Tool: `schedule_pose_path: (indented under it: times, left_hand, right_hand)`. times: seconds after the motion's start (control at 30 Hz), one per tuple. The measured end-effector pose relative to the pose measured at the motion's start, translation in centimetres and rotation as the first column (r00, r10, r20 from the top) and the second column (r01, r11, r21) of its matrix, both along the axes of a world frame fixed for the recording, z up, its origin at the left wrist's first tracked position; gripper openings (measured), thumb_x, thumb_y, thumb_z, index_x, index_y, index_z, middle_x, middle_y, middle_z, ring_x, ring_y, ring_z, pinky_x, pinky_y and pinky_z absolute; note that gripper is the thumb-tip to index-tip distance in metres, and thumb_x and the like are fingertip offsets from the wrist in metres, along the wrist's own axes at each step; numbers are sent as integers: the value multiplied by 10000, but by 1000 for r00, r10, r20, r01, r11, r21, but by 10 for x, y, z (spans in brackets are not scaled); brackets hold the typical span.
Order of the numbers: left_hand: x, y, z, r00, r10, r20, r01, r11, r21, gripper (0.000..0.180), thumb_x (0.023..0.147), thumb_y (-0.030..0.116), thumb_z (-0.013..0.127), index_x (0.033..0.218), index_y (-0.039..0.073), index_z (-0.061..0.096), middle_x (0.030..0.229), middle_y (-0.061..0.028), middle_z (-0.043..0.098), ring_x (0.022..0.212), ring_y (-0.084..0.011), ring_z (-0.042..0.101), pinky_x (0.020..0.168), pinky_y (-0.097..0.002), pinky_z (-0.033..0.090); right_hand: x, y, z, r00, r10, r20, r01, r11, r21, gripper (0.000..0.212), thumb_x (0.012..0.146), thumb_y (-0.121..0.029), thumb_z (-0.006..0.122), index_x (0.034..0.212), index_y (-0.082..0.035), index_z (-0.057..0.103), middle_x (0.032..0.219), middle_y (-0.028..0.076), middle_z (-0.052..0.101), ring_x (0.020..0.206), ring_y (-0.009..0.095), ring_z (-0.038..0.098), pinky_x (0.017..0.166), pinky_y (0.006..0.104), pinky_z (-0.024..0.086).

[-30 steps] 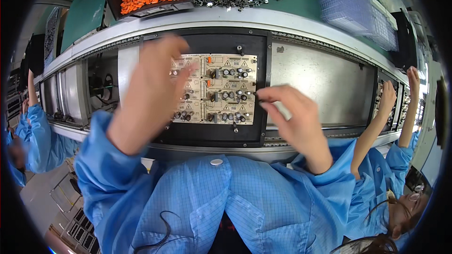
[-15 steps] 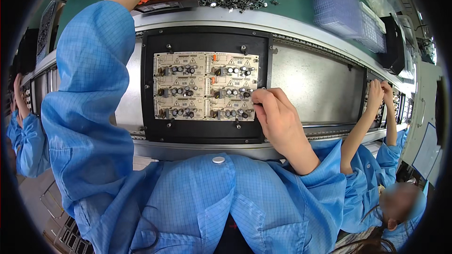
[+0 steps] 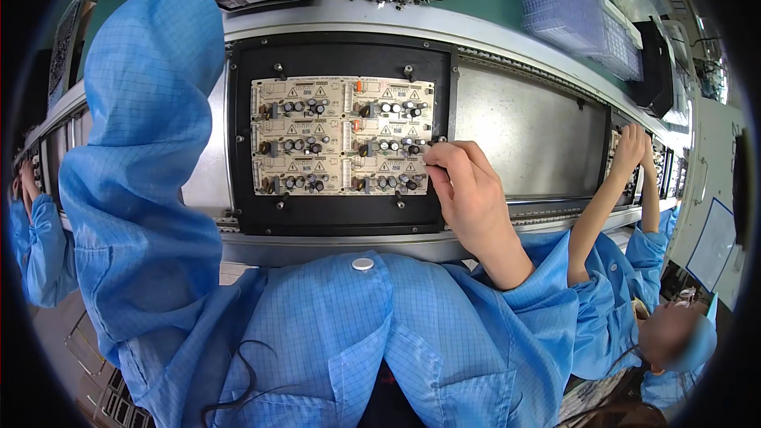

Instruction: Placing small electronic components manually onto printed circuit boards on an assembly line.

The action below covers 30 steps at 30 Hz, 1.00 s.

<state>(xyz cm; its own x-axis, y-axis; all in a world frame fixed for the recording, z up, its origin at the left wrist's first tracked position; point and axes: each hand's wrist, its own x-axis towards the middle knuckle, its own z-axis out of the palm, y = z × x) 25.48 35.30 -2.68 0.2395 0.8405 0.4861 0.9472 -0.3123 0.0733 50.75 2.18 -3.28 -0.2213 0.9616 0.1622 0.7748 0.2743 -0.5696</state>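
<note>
Within the black tray (image 3: 341,51), the tan circuit board (image 3: 336,128) is studded with dark cylinders (image 3: 414,150) and two orange parts (image 3: 356,124). Over the tray's right side, the right hand's (image 3: 472,194) fingers are pinched, any grip hidden; the left hand's cannot be told.

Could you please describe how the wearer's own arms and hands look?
The left sleeve and right sleeve are loose blue fabric with a fine darker grid. The right hand is bare, without a glove; the left hand is out of view.

An electronics factory — circuit boards (image 3: 343,128) along a conveyor (image 3: 527,131), blue work smocks (image 3: 309,317) beside it.
</note>
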Motion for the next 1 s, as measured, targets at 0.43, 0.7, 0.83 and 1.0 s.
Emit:
schedule_pose_path:
  times: [0.43,0.7,0.83,1.0]
  left_hand:
    - [-4,7,11,1000,-20,0,20,998,-54,125,752,59,640,792,-56,610,835,-304,626,857,-469,614,759,-503,490]
    - [-2,8,22,974,-193,117,186,980,64,107,743,16,624,817,-54,656,847,-294,648,869,-433,641,774,-470,508]
    - [-2,-30,53,979,-102,179,118,989,-86,141,748,0,617,864,-57,672,855,-276,661,876,-417,649,793,-451,515]
    - [-16,-74,55,932,-258,254,307,936,-175,223,938,174,616,1074,8,674,924,-101,700,825,-173,667,727,-313,526]
  right_hand:
    - [-2,-2,2,999,-32,23,32,999,-3,270,796,96,684,1012,-14,565,940,123,647,862,285,647,711,362,551]
    - [10,-2,4,998,-66,-17,63,990,-122,229,819,66,685,1016,-21,608,923,99,686,802,258,665,720,353,548]
    - [37,54,16,997,-83,-6,83,991,105,251,827,63,674,1056,-15,608,909,103,685,775,225,670,726,313,537]
    - [66,157,-18,996,-84,-21,87,960,268,305,820,40,665,1109,-37,605,936,111,694,778,218,680,747,306,536]
